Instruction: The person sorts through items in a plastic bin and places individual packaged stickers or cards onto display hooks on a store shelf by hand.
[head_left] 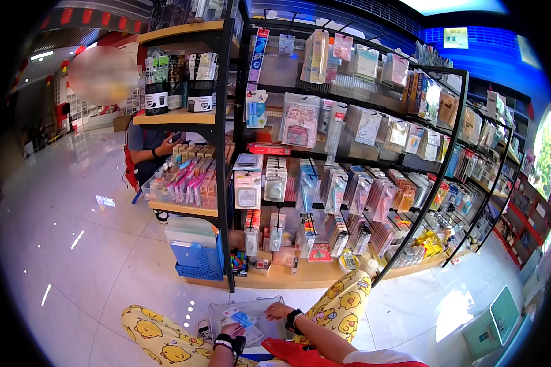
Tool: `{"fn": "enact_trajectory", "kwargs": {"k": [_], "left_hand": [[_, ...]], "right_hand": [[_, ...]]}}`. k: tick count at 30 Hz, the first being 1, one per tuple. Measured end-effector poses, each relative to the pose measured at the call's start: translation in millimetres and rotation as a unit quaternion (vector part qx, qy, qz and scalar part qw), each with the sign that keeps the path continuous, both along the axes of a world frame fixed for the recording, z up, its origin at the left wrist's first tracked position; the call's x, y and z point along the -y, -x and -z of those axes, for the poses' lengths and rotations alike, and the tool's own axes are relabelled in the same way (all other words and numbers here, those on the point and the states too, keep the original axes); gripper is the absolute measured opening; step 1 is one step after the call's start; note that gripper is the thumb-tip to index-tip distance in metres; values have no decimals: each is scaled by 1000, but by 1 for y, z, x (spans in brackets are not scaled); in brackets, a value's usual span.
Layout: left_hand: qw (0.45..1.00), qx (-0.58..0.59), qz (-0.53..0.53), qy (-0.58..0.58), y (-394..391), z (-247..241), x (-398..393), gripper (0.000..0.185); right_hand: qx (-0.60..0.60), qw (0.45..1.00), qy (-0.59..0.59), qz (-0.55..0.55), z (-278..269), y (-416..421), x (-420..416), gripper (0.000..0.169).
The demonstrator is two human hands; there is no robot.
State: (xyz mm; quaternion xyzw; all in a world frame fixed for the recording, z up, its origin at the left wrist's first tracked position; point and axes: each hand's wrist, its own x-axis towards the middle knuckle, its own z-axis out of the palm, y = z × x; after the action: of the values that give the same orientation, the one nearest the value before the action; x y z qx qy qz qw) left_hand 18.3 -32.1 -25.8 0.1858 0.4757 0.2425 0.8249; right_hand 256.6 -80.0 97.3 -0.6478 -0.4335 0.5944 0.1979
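Note:
Between my knees stands a clear plastic bin on the tiled floor. My left hand is at its near side, gripping the edge of a flat white pack with a blue item in it. Under that pack, more pale packaging lies in the bin, partly covered. My right hand hovers over the bin's right part, fingers loosely bent, with nothing visible in it. Dark bands circle both wrists.
A display rack with hanging packs rises just ahead. A blue perforated basket holds folders at its lower left. Behind the side shelf sits a person holding a phone. At right stands a pale green bin.

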Motion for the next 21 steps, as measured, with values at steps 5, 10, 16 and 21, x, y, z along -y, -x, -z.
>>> {"fn": "enact_trajectory", "kwargs": {"k": [5,10,16,21], "left_hand": [[995,-85,33,-32,5,31,-7,13],[995,-89,-12,-35,24,131,-6,16],[960,-229,-134,-91,5,119,1,33],[985,-138,-87,-60,-9,73,3,22]], "right_hand": [[-32,999,7,-10,-9,-5,0,29],[33,972,-148,-178,-161,18,-46,31],[-147,917,-339,-151,-338,3,-108,20],[-168,869,-464,46,-441,-21,-195,17]]}}
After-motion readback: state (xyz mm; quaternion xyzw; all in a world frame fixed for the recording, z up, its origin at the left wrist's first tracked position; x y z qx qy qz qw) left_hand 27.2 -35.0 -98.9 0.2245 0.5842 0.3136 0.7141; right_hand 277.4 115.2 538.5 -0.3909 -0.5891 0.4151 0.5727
